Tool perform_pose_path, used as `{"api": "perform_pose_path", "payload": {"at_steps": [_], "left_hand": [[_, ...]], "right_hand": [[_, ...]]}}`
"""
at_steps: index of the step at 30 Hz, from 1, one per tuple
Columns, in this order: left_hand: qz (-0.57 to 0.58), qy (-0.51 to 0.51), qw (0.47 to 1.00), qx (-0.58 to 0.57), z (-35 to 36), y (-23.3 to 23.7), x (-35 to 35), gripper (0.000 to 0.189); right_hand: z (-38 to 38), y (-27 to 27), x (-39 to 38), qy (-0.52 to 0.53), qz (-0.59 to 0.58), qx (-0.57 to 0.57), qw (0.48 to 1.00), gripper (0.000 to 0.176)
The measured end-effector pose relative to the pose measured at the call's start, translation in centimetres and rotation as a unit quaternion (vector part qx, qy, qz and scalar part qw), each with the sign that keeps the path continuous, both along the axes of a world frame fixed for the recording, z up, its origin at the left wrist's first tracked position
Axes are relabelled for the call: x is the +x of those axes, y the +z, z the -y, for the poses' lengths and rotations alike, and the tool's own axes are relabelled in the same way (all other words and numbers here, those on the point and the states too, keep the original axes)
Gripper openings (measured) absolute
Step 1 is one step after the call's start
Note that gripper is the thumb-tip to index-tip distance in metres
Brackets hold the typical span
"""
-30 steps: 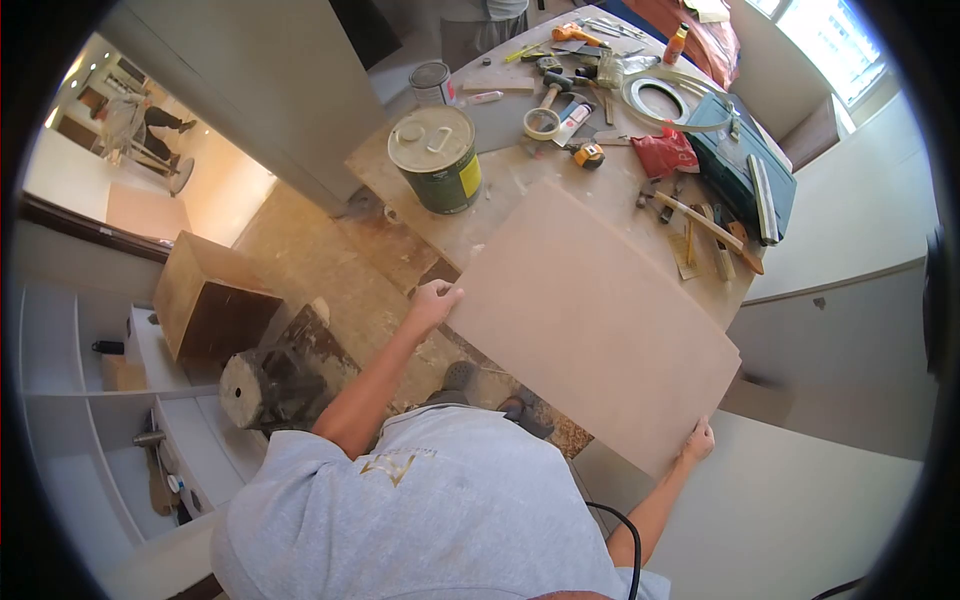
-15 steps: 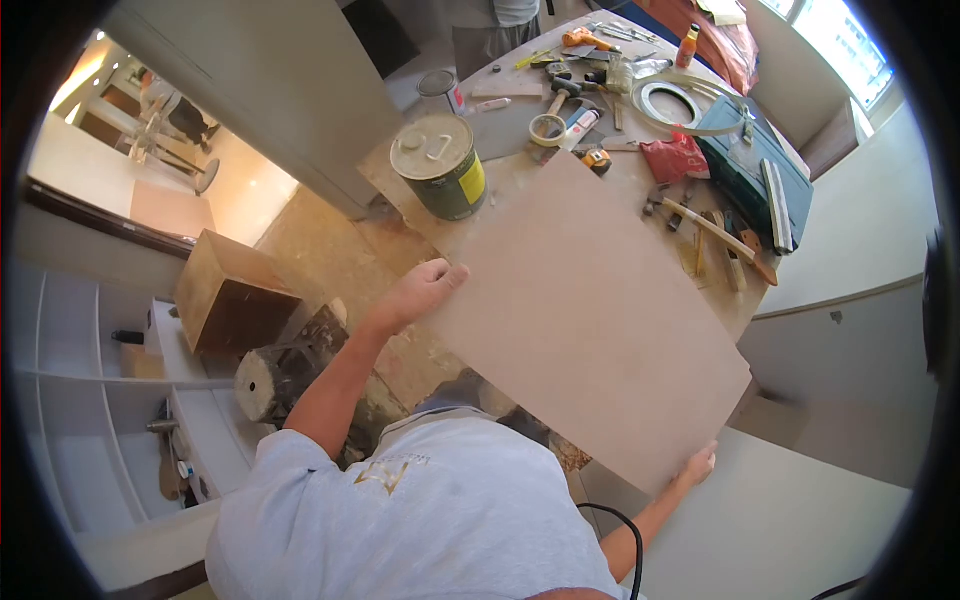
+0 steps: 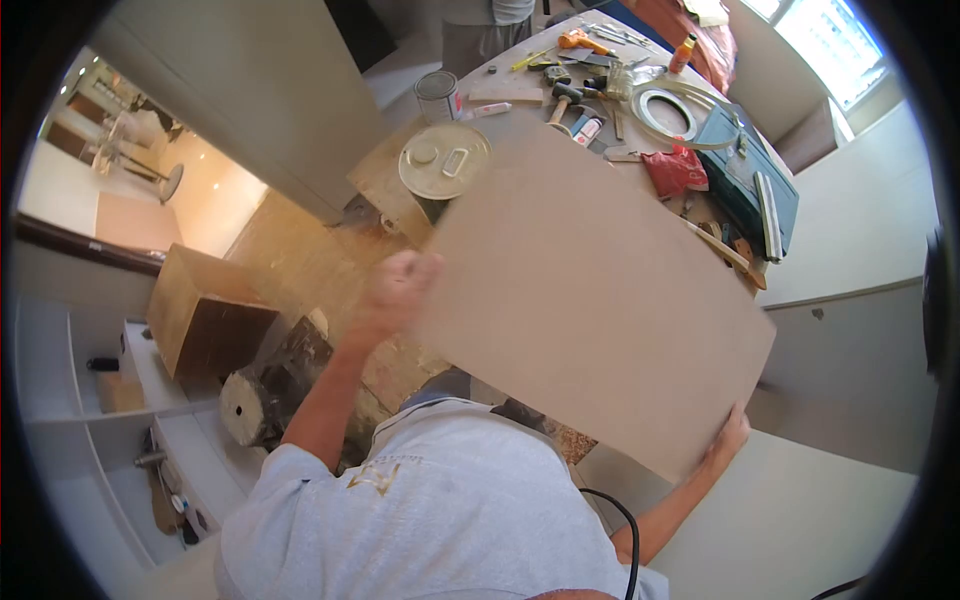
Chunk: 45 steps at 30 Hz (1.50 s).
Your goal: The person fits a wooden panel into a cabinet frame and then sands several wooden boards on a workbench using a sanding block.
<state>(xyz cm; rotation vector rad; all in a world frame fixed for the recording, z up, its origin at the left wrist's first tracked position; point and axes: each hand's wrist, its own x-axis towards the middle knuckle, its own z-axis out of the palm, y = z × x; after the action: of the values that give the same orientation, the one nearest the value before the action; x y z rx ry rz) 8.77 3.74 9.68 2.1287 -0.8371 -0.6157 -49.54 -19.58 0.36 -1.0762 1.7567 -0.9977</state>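
A large flat pinkish-brown board (image 3: 600,300) is held tilted in front of my body, over the near part of the worktable. My left hand (image 3: 400,290), slightly blurred, grips its left edge. At the lower right corner my right hand (image 3: 733,432) is closed on the right edge, with its fingers partly behind the board. Just past the board's upper left edge stands a big round can (image 3: 445,160) with a pale lid. The board hides much of the tabletop and part of the can.
Beyond the board, the worktable holds a hammer (image 3: 562,104), an orange tool (image 3: 584,41), a red bag (image 3: 675,172), a green case (image 3: 735,165) and a tape roll (image 3: 665,112). A person (image 3: 487,30) stands behind it. A wooden box (image 3: 205,315) and white shelving (image 3: 105,412) are at left.
The board has been lifted closer and shifted, its right corner higher, and now covers more of the table and the can's side. Both hands moved with it, still gripping.
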Motion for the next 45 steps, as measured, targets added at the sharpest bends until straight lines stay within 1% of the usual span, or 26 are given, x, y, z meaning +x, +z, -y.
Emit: {"api": "perform_pose_path", "payload": {"at_steps": [3,5,6,7,8,9,10,14,16,19,21,22,23,24,25,27,31,34,37,39,40,41,42,43,44,45], "left_hand": [[0.001,0.072,0.996,-0.053,-4.2,0.2,8.7,0.044],[-0.050,0.129,0.989,-0.050,-6.6,-0.4,14.8,0.044],[-0.057,0.129,0.985,-0.103,-7.9,-2.5,18.3,0.046],[-0.068,0.126,0.978,-0.152,-8.8,-4.3,21.2,0.049],[-0.073,0.108,0.981,-0.144,-9.3,-4.4,22.8,0.049],[-0.121,0.136,0.972,-0.147,-9.9,-4.4,24.0,0.051],[-0.170,0.167,0.960,-0.145,-10.8,-4.5,25.1,0.053],[-0.180,0.203,0.952,-0.138,-12.9,-7.1,28.4,0.055],[-0.139,0.240,0.950,-0.145,-13.8,-8.8,29.9,0.058],[-0.273,0.182,0.930,-0.164,-13.4,-9.3,30.1,0.060],[-0.238,0.223,0.935,-0.141,-13.4,-8.3,29.3,0.059],[-0.243,0.221,0.935,-0.135,-14.2,-8.5,29.5,0.059],[-0.247,0.237,0.932,-0.116,-14.7,-8.8,30.3,0.059],[-0.255,0.247,0.930,-0.097,-14.8,-9.5,31.1,0.059],[-0.248,0.231,0.936,-0.093,-15.3,-9.9,32.0,0.060],[-0.244,0.220,0.941,-0.084,-15.4,-9.7,32.0,0.062],[-0.339,0.212,0.911,-0.100,-14.1,-6.8,30.7,0.066],[-0.218,0.198,0.955,-0.042,-13.7,-6.5,31.0,0.068],[-0.200,0.200,0.959,-0.008,-14.2,-7.2,33.1,0.070],[-0.195,0.223,0.955,0.000,-14.6,-7.7,34.3,0.070],[-0.103,0.201,0.974,0.028,-15.0,-7.9,34.8,0.064],[-0.099,0.206,0.973,0.031,-14.9,-6.6,32.5,0.064],[0.161,0.267,0.948,0.069,-13.4,-3.6,28.0,0.059],[0.410,0.312,0.851,0.101,-12.0,-1.6,23.5,0.056],[0.389,0.322,0.863,-0.014,-11.8,-1.9,20.1,0.051],[0.368,0.269,0.885,-0.095,-13.9,-6.4,21.8,0.045]], "right_hand": [[1.9,8.6,14.2,0.115,-0.074,-0.043,0.990,0.049],[4.9,9.6,21.5,0.205,-0.097,-0.115,0.967,0.048],[6.3,9.5,25.1,0.220,-0.096,-0.143,0.960,0.050],[9.3,7.9,27.4,0.236,-0.215,-0.186,0.929,0.052],[10.5,9.4,31.0,0.302,-0.162,-0.149,0.927,0.056],[13.0,8.3,33.7,0.285,-0.201,-0.132,0.928,0.059],[15.9,5.7,36.0,0.291,-0.155,-0.111,0.938,0.060],[17.8,5.1,43.5,0.283,-0.197,-0.111,0.932,0.053],[18.0,5.0,44.7,0.351,-0.228,-0.176,0.891,0.052],[18.7,4.1,45.9,0.434,-0.306,-0.215,0.820,0.044],[17.3,4.9,47.2,0.302,-0.212,-0.106,0.923,0.036],[17.1,5.1,47.4,0.300,-0.217,-0.100,0.924,0.036],[17.1,5.3,47.0,0.404,-0.390,-0.254,0.788,0.031],[17.2,5.3,45.9,0.476,-0.535,-0.379,0.586,0.026],[19.1,3.1,45.8,0.447,-0.522,-0.410,0.599,0.023],[21.3,0.8,46.7,0.395,-0.297,-0.127,0.860,0.042],[18.3,3.7,45.1,0.368,-0.314,-0.097,0.870,0.058],[14.6,6.9,43.0,0.346,-0.253,-0.050,0.902,0.058],[15.5,5.3,35.2,0.346,-0.214,-0.112,0.907,0.059],[14.0,5.0,25.9,0.306,-0.220,-0.076,0.923,0.060],[13.8,3.2,20.3,0.276,-0.229,-0.015,0.934,0.063],[13.3,0.5,14.8,0.192,-0.208,-0.058,0.957,0.057],[13.2,-2.7,7.9,0.171,-0.161,-0.046,0.971,0.052],[11.5,-2.5,3.5,0.080,-0.185,0.041,0.979,0.046],[10.9,-6.9,-3.2,0.097,-0.206,-0.085,0.970,0.051],[8.3,-3.7,-3.6,0.043,-0.318,0.031,0.946,0.058]]}}
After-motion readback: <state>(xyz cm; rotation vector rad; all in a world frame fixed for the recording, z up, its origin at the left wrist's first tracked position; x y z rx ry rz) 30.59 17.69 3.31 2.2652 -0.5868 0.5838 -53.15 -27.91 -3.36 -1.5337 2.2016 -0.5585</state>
